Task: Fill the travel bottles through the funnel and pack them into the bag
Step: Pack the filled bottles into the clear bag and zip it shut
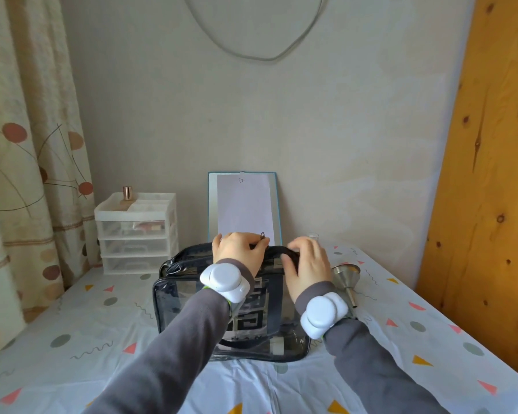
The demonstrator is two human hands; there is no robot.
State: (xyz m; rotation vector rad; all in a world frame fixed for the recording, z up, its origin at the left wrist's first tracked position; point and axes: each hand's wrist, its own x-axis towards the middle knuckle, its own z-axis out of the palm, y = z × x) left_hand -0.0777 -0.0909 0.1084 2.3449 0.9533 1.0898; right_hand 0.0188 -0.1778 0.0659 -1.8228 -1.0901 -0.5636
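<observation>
The bag stands upright mid-table, clear face toward the camera and long axis running left-right, zip on top. Both hands are on that top edge. The left hand has its fingers curled down around the zip line, and the right hand is wrapped over the dark top strip, so both are gripping the bag. The funnel lies just right of it, spout pointing toward the near side. There's open cloth in front and to the left. Drawers sit in the far-left corner and a board leans on the wall right behind the bag.
</observation>
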